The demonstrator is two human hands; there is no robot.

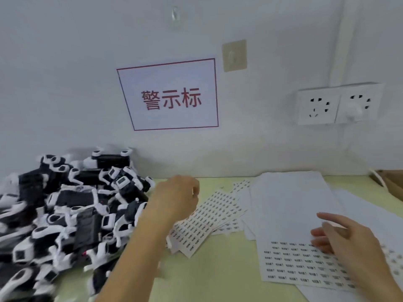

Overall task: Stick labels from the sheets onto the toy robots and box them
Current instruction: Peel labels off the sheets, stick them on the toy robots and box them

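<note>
Pale green table (218, 269), big heap of toy robots (65, 214) on the left, label sheets (290, 225) spread across the right, cardboard box (392, 184) at far right.

The scene is lit evenly and brightly, with only soft shadows cast on the table (218, 269). Motion blur is seen on the toy robots (65, 210) at left. Wide-angle bending is shown at the edges.

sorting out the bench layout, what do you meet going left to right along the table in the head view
pile of toy robots → left hand → fanned label sheets → part-used label sheet → right hand → cardboard box
</note>
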